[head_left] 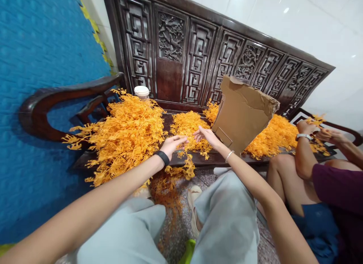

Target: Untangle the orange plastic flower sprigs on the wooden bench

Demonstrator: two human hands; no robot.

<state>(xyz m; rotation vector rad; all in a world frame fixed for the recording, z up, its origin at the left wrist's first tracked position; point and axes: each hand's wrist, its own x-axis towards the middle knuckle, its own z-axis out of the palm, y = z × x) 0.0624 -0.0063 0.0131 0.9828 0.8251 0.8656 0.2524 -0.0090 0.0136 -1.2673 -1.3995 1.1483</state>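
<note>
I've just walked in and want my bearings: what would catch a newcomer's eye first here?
Probably the bright orange, stringy heap at the left end of the dark carved bench, with more orange piles further right. Next, the torn cardboard sheet standing up right of the middle, and the vivid blue textured surface filling the left edge.

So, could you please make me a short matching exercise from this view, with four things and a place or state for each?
Things
1. White lid
2. Cardboard
3. Black band
4. Pale bracelet

Places and states
A. Around the wrist of the right hand
B. On a container behind the leftmost orange heap
C. Around the wrist of the left hand
D. Raised over the dark bench, its top edge ragged

Right pairs: 1-B, 2-D, 3-C, 4-A
</note>
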